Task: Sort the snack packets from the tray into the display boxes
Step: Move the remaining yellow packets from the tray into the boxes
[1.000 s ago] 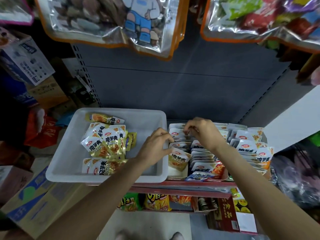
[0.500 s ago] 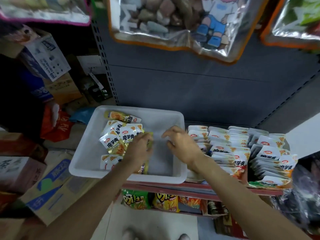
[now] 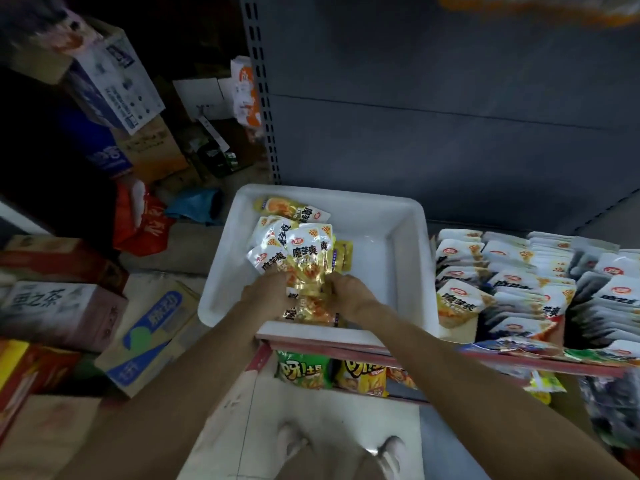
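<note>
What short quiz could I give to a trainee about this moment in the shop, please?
1. True or false: both hands are inside the white tray.
2. Where do the display boxes stand: A) left of the tray, B) right of it, C) on the floor?
3. What do the left hand and right hand hold between them?

Key: 1 true; 2 B; 3 a bunch of snack packets, white and yellow.
</note>
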Motion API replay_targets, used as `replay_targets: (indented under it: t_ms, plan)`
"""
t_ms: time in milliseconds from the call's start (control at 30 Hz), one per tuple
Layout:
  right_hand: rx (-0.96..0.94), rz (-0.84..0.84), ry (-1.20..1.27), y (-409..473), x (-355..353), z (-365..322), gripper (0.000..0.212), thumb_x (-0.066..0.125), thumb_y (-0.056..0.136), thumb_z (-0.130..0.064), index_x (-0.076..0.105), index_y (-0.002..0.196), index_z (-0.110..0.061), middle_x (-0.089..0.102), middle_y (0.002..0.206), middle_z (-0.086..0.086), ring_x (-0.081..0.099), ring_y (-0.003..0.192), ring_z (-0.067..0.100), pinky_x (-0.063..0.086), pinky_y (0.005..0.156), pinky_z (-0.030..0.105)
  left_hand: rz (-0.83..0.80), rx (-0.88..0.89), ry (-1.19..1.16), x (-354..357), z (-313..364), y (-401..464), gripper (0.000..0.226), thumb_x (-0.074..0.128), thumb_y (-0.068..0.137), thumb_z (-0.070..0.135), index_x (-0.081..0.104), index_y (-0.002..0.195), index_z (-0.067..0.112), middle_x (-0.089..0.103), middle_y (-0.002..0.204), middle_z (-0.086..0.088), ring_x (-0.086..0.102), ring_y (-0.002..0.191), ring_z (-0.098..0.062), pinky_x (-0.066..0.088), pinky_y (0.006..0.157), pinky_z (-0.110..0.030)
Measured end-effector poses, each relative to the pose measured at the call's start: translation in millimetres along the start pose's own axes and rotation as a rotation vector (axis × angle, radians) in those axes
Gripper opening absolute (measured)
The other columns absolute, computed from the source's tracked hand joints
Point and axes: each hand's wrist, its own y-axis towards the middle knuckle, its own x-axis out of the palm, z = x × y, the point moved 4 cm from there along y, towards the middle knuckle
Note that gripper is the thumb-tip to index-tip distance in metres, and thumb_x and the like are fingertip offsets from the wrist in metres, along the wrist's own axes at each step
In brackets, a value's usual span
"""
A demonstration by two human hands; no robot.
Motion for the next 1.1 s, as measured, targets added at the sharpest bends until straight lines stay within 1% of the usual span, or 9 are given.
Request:
replay_targets:
  t_ms: [233, 300, 367, 433, 533, 700, 800, 967, 1100]
  plan:
    - [-0.023, -0.011, -0.007, 2, -11, 4, 0.023, 0.063, 0.085, -0.012, 0.067, 0.108, -0.014, 0.060, 0.110, 0.001, 0.056, 0.104, 0.019, 0.045, 0.083, 0.027, 0.154, -0.045, 0.023, -11, 8, -2, 0.051, 0.053, 0.091, 0.043, 0.044, 0.132, 0.015, 0.047, 0.133, -0.009, 0.048, 0.120, -0.028, 0.043, 0.095, -0.042]
    - [0.001, 0.070, 0.101, -4, -20, 11, 0.015, 0.059, 0.084, -0.006, 0.070, 0.089, -0.015, 0.061, 0.098, 0.002, 0.056, 0.091, 0.017, 0.044, 0.071, 0.024, 0.271, -0.087, -0.041, -20, 15, -7, 0.051, 0.052, 0.092, 0.044, 0.043, 0.132, 0.014, 0.049, 0.130, -0.010, 0.047, 0.120, -0.030, 0.041, 0.092, -0.042]
    - [0.044, 0.202, 0.244, -15, -35, 21, 0.031, 0.053, 0.083, 0.002, 0.057, 0.062, -0.020, 0.060, 0.080, 0.004, 0.056, 0.079, 0.020, 0.043, 0.061, 0.025, 0.348, -0.129, -0.186, -29, 24, -11, 0.054, 0.050, 0.093, 0.042, 0.038, 0.134, 0.009, 0.051, 0.129, -0.014, 0.049, 0.119, -0.032, 0.043, 0.091, -0.043]
    - [0.058, 0.294, 0.415, -26, -49, 32, 0.039, 0.051, 0.083, 0.004, 0.048, 0.057, -0.025, 0.055, 0.067, 0.001, 0.062, 0.076, 0.026, 0.053, 0.065, 0.034, 0.376, -0.120, -0.389, -38, 41, -10, 0.055, 0.050, 0.095, 0.037, 0.036, 0.133, 0.000, 0.058, 0.124, -0.016, 0.056, 0.113, -0.033, 0.044, 0.088, -0.040]
    - [0.061, 0.357, 0.566, -41, -71, 45, 0.034, 0.050, 0.084, 0.005, 0.051, 0.063, -0.022, 0.059, 0.073, 0.007, 0.067, 0.082, 0.032, 0.058, 0.069, 0.047, 0.405, -0.050, -0.691, -52, 71, -10, 0.046, 0.057, 0.093, 0.026, 0.041, 0.128, 0.001, 0.065, 0.110, -0.013, 0.061, 0.099, -0.029, 0.043, 0.077, -0.030]
    - [-0.057, 0.368, 0.554, -69, -107, 60, 0.026, 0.065, 0.083, -0.007, 0.056, 0.070, -0.027, 0.065, 0.083, 0.005, 0.063, 0.082, 0.022, 0.050, 0.075, 0.034, 0.412, 0.191, -0.985, -72, 114, -18, 0.017, 0.063, 0.088, 0.008, 0.056, 0.102, 0.012, 0.065, 0.092, -0.006, 0.062, 0.079, -0.012, 0.052, 0.078, -0.034]
    - [-0.140, 0.463, 0.838, -90, -130, 65, 0.023, 0.065, 0.085, -0.002, 0.058, 0.099, -0.019, 0.068, 0.092, 0.001, 0.065, 0.080, 0.009, 0.055, 0.070, 0.027, 0.299, 0.404, -0.947, -74, 156, -24, 0.015, 0.062, 0.087, 0.003, 0.058, 0.090, 0.017, 0.062, 0.079, 0.004, 0.058, 0.065, 0.007, 0.049, 0.072, -0.024]
    - [-0.180, 0.816, 0.895, -122, -169, 97, 0.058, 0.059, 0.082, 0.011, 0.042, 0.126, -0.023, 0.062, 0.104, -0.004, 0.063, 0.085, 0.000, 0.054, 0.077, 0.029, 0.313, 0.444, -0.840, -57, 202, -17, 0.019, 0.064, 0.085, 0.011, 0.062, 0.104, 0.012, 0.068, 0.092, -0.013, 0.067, 0.084, -0.027, 0.051, 0.083, -0.035]
    - [-0.208, 1.028, 0.903, -145, -190, 125, 0.075, 0.052, 0.084, 0.015, 0.025, 0.140, -0.027, 0.049, 0.122, -0.010, 0.060, 0.087, -0.005, 0.051, 0.078, 0.016, 0.200, 0.517, -0.419, -30, 224, -18, 0.038, 0.062, 0.087, 0.011, 0.057, 0.124, 0.008, 0.059, 0.120, -0.010, 0.058, 0.108, -0.023, 0.044, 0.093, -0.029]
